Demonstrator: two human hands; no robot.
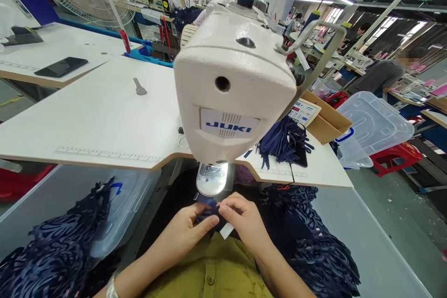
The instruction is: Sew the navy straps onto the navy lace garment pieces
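Observation:
My left hand (pixel 185 230) is closed on a small navy fabric piece (pixel 205 200), thumb and fingers pinching its lower part. My right hand (pixel 246 221) is also closed, its thumb and forefinger together at the right edge of the fabric. A white tag (pixel 226 230) sticks out below my right fingertips; whether it is joined to the fabric cannot be made out. Just beyond my hands is the lit rounded bed end (pixel 211 181) of a white JUKI sewing machine (pixel 233 84). The machine head hides the needle area.
Navy cut pieces fill a clear bin (pixel 136 209) at left, and another navy pile (pixel 317 247) lies at right. Navy strips (pixel 282 142) and a cardboard box (pixel 326 116) sit right of the machine. A phone (pixel 61 67) and grey metal piece (pixel 139 87) lie on the left tables.

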